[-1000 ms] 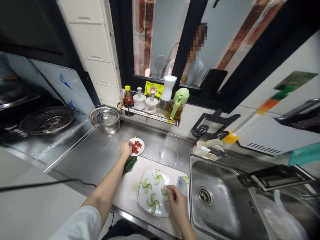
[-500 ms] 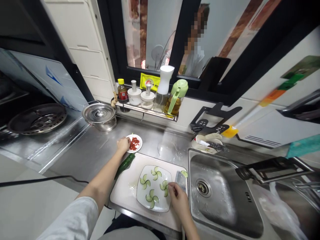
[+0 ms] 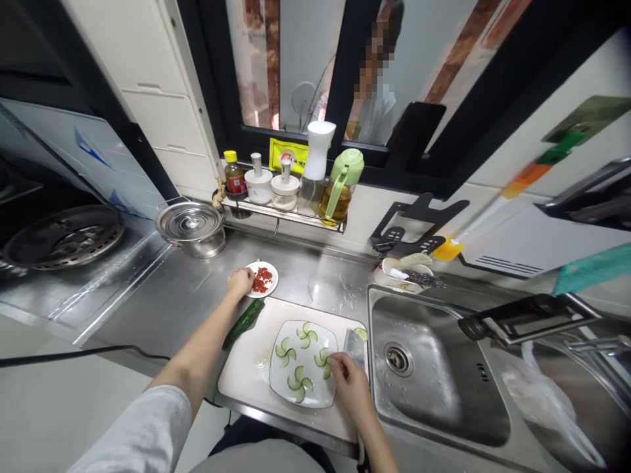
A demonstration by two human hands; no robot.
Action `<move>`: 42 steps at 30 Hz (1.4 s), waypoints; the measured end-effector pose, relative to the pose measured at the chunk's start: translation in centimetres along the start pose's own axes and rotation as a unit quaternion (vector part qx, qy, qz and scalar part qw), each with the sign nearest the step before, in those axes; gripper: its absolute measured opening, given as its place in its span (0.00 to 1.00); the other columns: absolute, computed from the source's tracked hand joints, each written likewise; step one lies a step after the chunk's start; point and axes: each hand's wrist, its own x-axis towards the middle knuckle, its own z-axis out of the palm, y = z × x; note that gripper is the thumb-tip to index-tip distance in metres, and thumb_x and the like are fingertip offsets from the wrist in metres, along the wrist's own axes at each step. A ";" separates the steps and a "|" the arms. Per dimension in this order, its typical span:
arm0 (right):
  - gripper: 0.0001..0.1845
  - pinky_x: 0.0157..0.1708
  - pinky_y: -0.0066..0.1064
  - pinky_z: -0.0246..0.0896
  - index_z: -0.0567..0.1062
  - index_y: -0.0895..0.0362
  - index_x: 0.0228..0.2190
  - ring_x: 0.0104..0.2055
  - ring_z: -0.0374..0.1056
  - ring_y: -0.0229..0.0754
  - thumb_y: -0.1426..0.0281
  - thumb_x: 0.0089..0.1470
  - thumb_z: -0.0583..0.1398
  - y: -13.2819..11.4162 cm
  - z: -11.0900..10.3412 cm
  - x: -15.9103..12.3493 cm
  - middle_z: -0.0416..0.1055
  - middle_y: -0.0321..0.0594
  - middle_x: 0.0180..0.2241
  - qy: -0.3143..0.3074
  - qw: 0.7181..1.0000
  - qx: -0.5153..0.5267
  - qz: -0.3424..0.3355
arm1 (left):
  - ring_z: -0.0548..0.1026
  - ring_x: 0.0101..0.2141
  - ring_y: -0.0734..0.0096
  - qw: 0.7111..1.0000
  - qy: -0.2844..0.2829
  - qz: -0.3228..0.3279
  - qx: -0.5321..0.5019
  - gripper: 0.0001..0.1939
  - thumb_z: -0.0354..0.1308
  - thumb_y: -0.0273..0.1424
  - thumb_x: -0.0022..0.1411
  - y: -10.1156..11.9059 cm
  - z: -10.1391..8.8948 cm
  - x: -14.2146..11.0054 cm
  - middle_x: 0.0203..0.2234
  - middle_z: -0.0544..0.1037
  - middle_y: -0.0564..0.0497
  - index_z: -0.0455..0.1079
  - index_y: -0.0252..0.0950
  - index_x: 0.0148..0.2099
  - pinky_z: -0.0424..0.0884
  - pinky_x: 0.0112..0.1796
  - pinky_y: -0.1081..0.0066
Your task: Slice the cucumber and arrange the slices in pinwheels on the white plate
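On the far left of the work area, my left hand reaches to a small white plate of chopped red pieces. Its fingers are pinched together over the near-left rim; what they hold is hidden. My right hand is closed at the right edge of a square white plate, fingertips against one pinwheel of cucumber slices. What lies between those fingertips does not show. Several such pinwheels are on that plate, which sits on a pale cutting board.
A dark green cucumber lies at the board's left edge. A knife blade and a cucumber piece are at its right. The sink adjoins on the right. A lidded steel pot stands behind left, a condiment rack behind.
The whole view has shifted slightly as my head moved. Both hands stay at the same plates, with hardly any visible movement.
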 end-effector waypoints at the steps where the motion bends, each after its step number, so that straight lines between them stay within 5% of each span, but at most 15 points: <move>1: 0.24 0.26 0.29 0.58 0.77 0.56 0.30 0.24 0.66 0.41 0.51 0.55 0.52 0.0 0.0 -0.1 0.72 0.39 0.22 0.001 1.000 0.000 -0.002 | 0.75 0.43 0.61 1.000 0.000 -0.003 -0.001 0.13 0.48 0.36 0.64 0.0 0.0 0.0 0.42 0.79 0.44 0.74 0.40 0.38 0.65 0.43 0.65; 11: 0.24 0.27 0.29 0.59 0.77 0.57 0.30 0.24 0.67 0.41 0.51 0.56 0.52 -0.1 -0.2 -0.6 0.73 0.40 0.23 0.001 1.000 -0.009 -0.010 | 0.74 0.45 0.59 1.000 0.004 0.021 -0.009 0.12 0.51 0.32 0.62 -0.4 -0.1 -0.1 0.45 0.77 0.45 0.74 0.42 0.43 0.63 0.46 0.63; 20: 0.24 0.27 0.30 0.60 0.77 0.57 0.30 0.25 0.67 0.41 0.52 0.56 0.52 0.2 -0.5 -1.2 0.75 0.42 0.25 0.012 1.000 -0.016 -0.009 | 0.74 0.44 0.57 0.993 0.022 0.020 -0.115 0.10 0.56 0.36 0.56 -0.8 -0.4 -0.3 0.41 0.79 0.45 0.76 0.39 0.36 0.64 0.46 0.62; 26: 0.22 0.28 0.29 0.59 0.76 0.57 0.30 0.25 0.66 0.41 0.54 0.57 0.52 0.3 -0.3 -1.2 0.74 0.40 0.25 0.006 1.000 -0.019 -0.008 | 0.76 0.34 0.65 0.959 0.056 -0.032 -0.276 0.12 0.53 0.36 0.56 -0.6 0.3 -1.4 0.31 0.80 0.47 0.73 0.35 0.35 0.69 0.37 0.71; 33: 0.20 0.25 0.29 0.56 0.76 0.56 0.29 0.24 0.65 0.40 0.54 0.56 0.53 -0.1 0.4 -0.9 0.71 0.37 0.21 -0.006 1.000 -0.014 -0.020 | 0.74 0.28 0.67 0.911 0.050 -0.029 -0.408 0.17 0.58 0.44 0.51 -0.2 0.1 -3.0 0.25 0.78 0.48 0.70 0.34 0.30 0.70 0.32 0.70; 39: 0.15 0.27 0.27 0.55 0.76 0.56 0.29 0.25 0.65 0.39 0.60 0.55 0.54 -2.4 -0.2 1.3 0.72 0.37 0.24 -0.004 0.999 -0.015 -0.035 | 0.73 0.29 0.70 0.880 -0.073 0.111 -0.457 0.17 0.61 0.45 0.50 2.7 0.4 -7.0 0.26 0.77 0.49 0.70 0.36 0.29 0.69 0.35 0.70; 42: 0.14 0.30 0.27 0.54 0.76 0.56 0.31 0.28 0.65 0.38 0.62 0.56 0.53 -3.5 -0.4 3.3 0.72 0.36 0.26 0.008 0.998 -0.041 -0.046 | 0.71 0.29 0.71 0.899 -0.129 0.205 -0.364 0.13 0.58 0.41 0.53 5.1 1.3 -10.1 0.28 0.77 0.50 0.72 0.36 0.32 0.67 0.34 0.71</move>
